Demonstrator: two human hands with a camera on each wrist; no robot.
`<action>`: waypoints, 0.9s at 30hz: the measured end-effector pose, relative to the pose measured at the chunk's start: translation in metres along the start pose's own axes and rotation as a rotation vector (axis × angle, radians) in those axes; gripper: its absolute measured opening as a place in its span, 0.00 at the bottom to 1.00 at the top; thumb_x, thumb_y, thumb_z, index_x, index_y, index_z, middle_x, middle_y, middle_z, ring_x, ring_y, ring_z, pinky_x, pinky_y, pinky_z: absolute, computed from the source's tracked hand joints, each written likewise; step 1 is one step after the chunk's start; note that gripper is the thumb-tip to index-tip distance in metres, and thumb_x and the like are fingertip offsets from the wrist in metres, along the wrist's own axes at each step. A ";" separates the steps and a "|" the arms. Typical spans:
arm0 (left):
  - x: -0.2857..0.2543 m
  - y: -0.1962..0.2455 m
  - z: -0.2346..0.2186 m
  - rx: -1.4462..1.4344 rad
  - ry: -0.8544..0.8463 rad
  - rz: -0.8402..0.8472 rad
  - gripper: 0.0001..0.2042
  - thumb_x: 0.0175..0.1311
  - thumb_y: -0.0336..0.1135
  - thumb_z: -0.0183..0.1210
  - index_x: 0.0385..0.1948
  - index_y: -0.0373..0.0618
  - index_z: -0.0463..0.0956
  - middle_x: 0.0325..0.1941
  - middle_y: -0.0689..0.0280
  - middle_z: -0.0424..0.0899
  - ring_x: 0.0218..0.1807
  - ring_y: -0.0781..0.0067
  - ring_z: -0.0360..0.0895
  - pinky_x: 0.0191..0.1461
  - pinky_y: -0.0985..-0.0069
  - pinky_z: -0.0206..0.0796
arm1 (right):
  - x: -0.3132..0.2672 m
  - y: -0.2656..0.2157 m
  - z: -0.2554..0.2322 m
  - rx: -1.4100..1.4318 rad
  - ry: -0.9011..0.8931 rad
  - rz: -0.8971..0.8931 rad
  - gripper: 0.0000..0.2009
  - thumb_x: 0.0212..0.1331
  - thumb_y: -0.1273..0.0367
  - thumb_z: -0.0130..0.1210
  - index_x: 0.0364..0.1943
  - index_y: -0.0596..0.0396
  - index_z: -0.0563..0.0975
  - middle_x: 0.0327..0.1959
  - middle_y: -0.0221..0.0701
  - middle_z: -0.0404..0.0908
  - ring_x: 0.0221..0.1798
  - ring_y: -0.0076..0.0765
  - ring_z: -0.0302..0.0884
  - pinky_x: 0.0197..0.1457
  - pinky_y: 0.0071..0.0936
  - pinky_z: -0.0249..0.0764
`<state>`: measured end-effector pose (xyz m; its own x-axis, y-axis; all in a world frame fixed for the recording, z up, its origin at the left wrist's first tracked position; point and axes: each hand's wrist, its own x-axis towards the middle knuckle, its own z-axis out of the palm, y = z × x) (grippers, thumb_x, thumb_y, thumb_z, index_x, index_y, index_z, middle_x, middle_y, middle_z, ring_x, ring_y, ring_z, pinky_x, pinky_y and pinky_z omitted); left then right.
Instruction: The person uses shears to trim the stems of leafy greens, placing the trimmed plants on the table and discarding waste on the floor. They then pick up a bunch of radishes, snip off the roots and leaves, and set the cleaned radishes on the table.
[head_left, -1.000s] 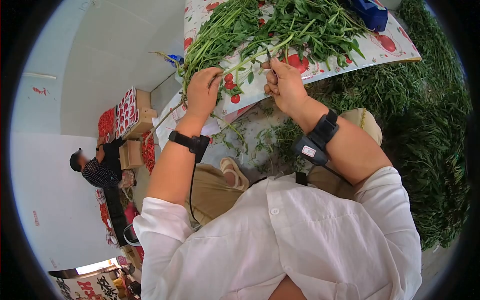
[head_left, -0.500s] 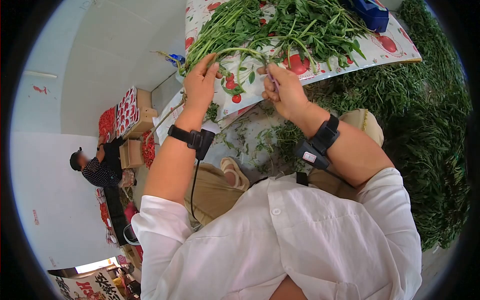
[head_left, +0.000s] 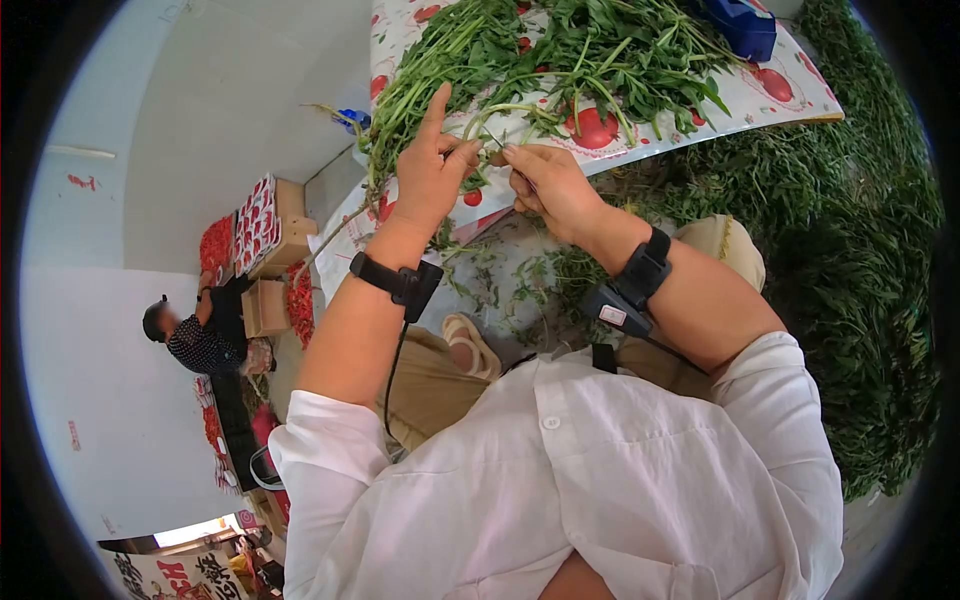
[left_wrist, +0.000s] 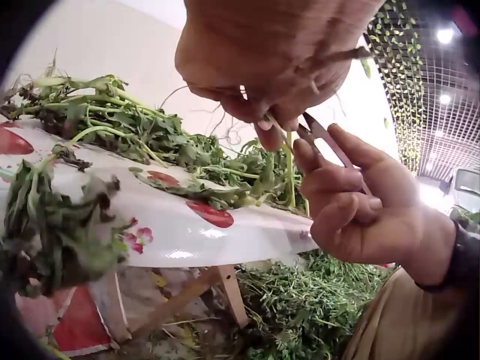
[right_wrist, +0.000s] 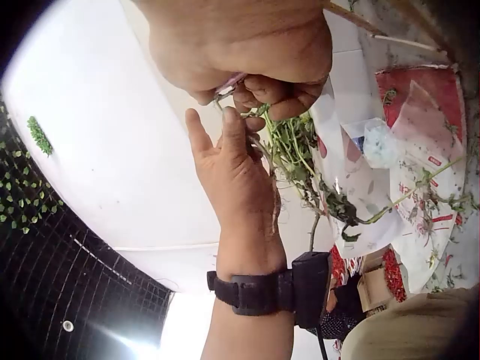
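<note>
My left hand [head_left: 430, 175] pinches a thin plant stem between thumb and fingers, its index finger stretched out. My right hand [head_left: 555, 185] grips a small, pointed metal tool [left_wrist: 310, 124], with its tip close to the left fingertips. The tool's exact kind I cannot tell. A green stem [left_wrist: 291, 176] hangs just below the meeting fingers in the left wrist view. Both hands are over the front edge of a table with a tomato-patterned cloth [head_left: 775, 88]. Beyond them lies a heap of leafy green stems [head_left: 470, 50].
A blue object [head_left: 745, 30] stands at the table's far right. Piled greenery [head_left: 850, 300] covers the floor on the right, with scattered leaves below the table. At far left, another person [head_left: 195, 335] is beside cardboard boxes [head_left: 266, 308] and heaps of small red produce [head_left: 216, 243].
Both hands have come together at the table edge, the left moving right and the right moving left. The long stem earlier stretched between them now shows only as short, curved pieces near the hands.
</note>
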<state>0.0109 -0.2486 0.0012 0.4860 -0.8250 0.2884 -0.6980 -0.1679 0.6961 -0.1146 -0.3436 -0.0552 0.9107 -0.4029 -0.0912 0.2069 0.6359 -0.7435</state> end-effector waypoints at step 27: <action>0.002 -0.001 -0.001 -0.389 0.120 -0.338 0.08 0.56 0.30 0.57 0.30 0.32 0.76 0.22 0.65 0.78 0.23 0.80 0.73 0.27 0.83 0.66 | 0.002 -0.001 -0.002 -0.112 0.134 -0.146 0.15 0.60 0.60 0.48 0.32 0.61 0.74 0.16 0.21 0.63 0.17 0.17 0.55 0.23 0.19 0.58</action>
<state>0.0132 -0.2496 0.0015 0.7227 -0.6883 0.0631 -0.2562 -0.1819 0.9494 -0.1137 -0.3460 -0.0561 0.8169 -0.5738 -0.0585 0.2856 0.4906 -0.8232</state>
